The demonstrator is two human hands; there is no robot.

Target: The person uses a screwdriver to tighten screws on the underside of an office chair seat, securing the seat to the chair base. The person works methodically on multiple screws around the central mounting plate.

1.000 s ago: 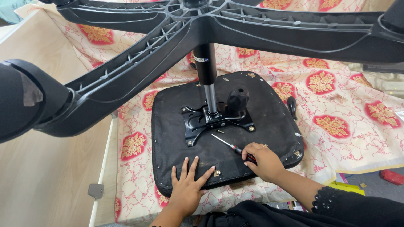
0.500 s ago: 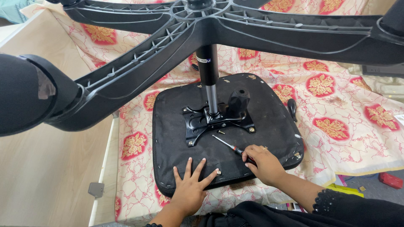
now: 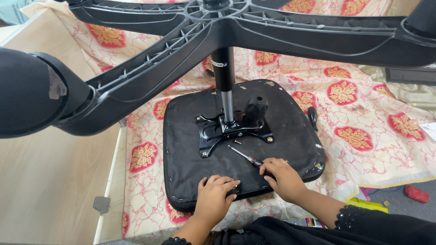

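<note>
Since 1 second ago the left hand (image 3: 217, 194) has curled from flat to a loose fist, holding nothing, on the near edge of the upturned seat (image 3: 186, 149). Beside it, the right hand (image 3: 282, 178) is clamped on a screwdriver (image 3: 245, 156), slim, stiff and light, best gripped by its handle, tip just short of the mounting plate (image 3: 213, 131) and the heavy 5-armed base (image 3: 236, 27) beyond.

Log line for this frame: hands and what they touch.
left hand: curled on seat underside | right hand: holds screwdriver, tip near mounting plate | chair base: overhead
</note>
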